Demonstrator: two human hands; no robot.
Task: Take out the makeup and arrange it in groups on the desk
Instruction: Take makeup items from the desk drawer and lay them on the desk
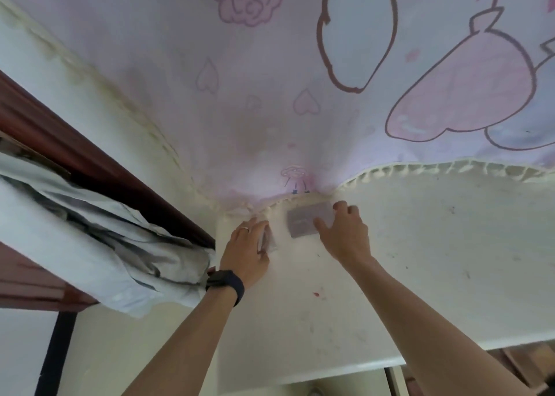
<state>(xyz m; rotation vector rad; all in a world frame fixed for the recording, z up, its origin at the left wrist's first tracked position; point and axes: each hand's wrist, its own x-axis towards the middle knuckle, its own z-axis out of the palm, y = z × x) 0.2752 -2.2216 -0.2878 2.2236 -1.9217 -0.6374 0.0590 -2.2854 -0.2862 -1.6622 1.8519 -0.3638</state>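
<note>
Both hands are at the far left corner of a white desk [420,260], right under the hem of a pink printed cloth [270,65] that hangs behind it. Right hand [345,233] lies on a flat grey-mauve palette [303,219] on the desk top, fingers spread fairly wide, thumb on its front edge, fingertips past its right end; pressing or gripping, cannot tell. Palette lies flat, just in front of the cloth's fringed hem.

Left hand [247,248] is just left of the palette and apart from it. It holds a small thin item [265,241], fingers curled narrow around it, item mostly hidden and blurred, so kind unclear. Ring on one finger, dark watch [225,284] on the wrist.

Desk top has a small red smear [316,294] nearer the camera and faint marks. Left of the desk: a dark red wooden frame [90,161] with pale grey fabric [105,236] bunched under it.
</note>
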